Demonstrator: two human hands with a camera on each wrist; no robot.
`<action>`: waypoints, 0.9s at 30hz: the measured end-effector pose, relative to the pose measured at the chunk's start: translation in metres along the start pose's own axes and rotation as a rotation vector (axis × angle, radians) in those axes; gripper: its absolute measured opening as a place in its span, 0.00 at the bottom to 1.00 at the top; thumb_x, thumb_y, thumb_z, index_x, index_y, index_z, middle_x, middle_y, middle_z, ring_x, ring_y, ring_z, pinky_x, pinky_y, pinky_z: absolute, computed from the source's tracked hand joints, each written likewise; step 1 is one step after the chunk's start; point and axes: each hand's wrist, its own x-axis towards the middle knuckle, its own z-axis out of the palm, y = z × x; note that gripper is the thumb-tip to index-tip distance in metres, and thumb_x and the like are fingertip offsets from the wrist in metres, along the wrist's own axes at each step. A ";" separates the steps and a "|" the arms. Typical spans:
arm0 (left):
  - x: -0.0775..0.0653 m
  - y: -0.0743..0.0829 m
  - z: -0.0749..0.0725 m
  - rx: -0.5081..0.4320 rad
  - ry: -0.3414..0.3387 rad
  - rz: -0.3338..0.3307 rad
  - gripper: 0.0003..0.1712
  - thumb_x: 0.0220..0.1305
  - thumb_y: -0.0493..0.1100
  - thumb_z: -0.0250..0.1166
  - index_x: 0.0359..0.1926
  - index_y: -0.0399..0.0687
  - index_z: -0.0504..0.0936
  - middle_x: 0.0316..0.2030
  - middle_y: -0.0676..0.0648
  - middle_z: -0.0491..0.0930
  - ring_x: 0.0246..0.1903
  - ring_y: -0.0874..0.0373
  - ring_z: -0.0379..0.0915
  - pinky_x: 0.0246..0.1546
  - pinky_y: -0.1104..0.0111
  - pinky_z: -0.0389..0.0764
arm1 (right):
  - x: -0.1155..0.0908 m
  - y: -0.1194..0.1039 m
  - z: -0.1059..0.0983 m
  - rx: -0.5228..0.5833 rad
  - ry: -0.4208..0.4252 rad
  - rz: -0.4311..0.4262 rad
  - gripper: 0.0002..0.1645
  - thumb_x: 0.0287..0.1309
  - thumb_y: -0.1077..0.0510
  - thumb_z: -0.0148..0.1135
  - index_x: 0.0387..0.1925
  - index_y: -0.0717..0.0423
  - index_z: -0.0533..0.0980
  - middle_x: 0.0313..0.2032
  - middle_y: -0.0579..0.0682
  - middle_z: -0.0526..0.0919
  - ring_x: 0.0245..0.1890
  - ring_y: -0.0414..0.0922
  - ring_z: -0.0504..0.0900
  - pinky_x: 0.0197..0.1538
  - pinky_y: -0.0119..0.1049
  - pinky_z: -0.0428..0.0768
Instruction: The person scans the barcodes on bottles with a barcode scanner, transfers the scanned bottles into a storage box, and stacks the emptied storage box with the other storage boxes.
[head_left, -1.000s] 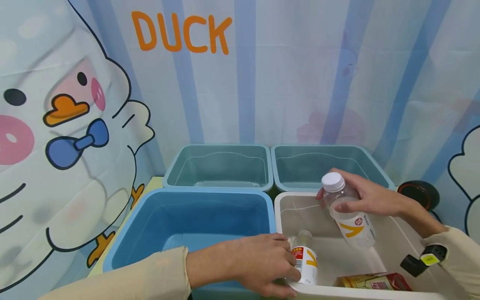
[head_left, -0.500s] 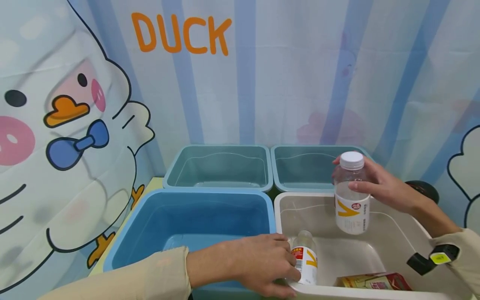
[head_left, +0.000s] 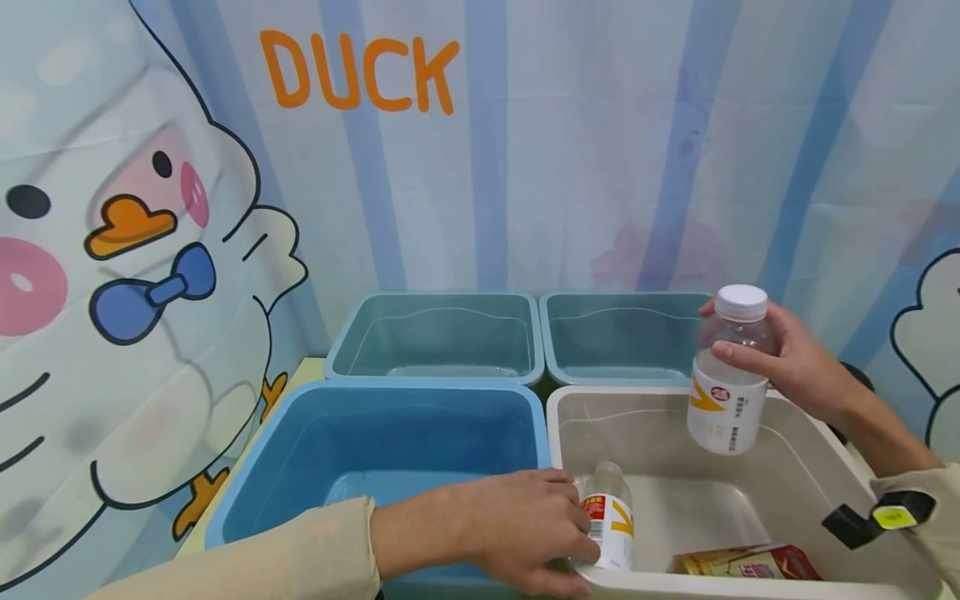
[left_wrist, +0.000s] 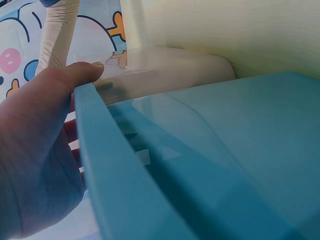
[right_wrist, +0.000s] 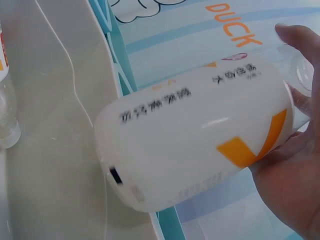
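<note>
My right hand (head_left: 806, 358) holds a clear plastic bottle (head_left: 723, 408) upright over the back right of the beige bin (head_left: 750, 587). The bottle has a white cap and a white label with a yellow mark; in the right wrist view its base (right_wrist: 150, 150) points away from the fingers. At the corner where the blue bin (head_left: 315, 385) meets the beige one, my left hand (head_left: 517, 525) grips the rim. The left wrist view shows the thumb and fingers on opposite sides of the blue rim (left_wrist: 107, 160). Beside those fingers, inside the beige bin, lies a second bottle (head_left: 615, 533).
A red and yellow packet (head_left: 750, 562) lies at the beige bin's front wall. Two teal bins, one at back left (head_left: 435, 298) and one at back right (head_left: 626, 298), stand behind. A dark round object (head_left: 858, 377) is partly hidden behind my right wrist.
My right hand has raised the bottle and carried it right and back, turning it from tilted to upright. The left hand, second bottle and packet have stayed put.
</note>
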 end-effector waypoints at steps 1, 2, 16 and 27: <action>0.000 0.000 0.000 -0.001 0.001 0.001 0.24 0.76 0.63 0.56 0.65 0.66 0.82 0.60 0.63 0.80 0.57 0.67 0.73 0.73 0.64 0.60 | 0.000 0.001 -0.001 -0.003 0.016 0.001 0.29 0.70 0.64 0.61 0.69 0.47 0.68 0.55 0.44 0.79 0.52 0.39 0.83 0.49 0.59 0.84; 0.000 0.000 0.000 -0.003 0.002 0.002 0.24 0.76 0.63 0.56 0.65 0.66 0.82 0.60 0.63 0.80 0.57 0.67 0.73 0.73 0.64 0.60 | 0.000 0.002 -0.002 -0.002 0.031 0.003 0.29 0.70 0.65 0.61 0.69 0.47 0.68 0.55 0.43 0.79 0.51 0.39 0.83 0.49 0.54 0.85; 0.000 0.000 0.001 -0.003 0.010 0.007 0.24 0.75 0.64 0.56 0.65 0.66 0.82 0.59 0.63 0.81 0.56 0.67 0.73 0.73 0.63 0.60 | -0.003 0.005 -0.019 0.217 0.132 0.018 0.30 0.69 0.72 0.60 0.69 0.54 0.68 0.56 0.51 0.81 0.53 0.42 0.85 0.47 0.32 0.83; 0.000 0.000 0.002 0.006 0.016 0.008 0.24 0.76 0.64 0.56 0.65 0.66 0.82 0.59 0.63 0.81 0.56 0.67 0.73 0.73 0.63 0.60 | -0.005 0.016 -0.027 0.329 0.157 -0.048 0.34 0.71 0.73 0.54 0.73 0.49 0.65 0.61 0.46 0.77 0.56 0.41 0.80 0.49 0.25 0.79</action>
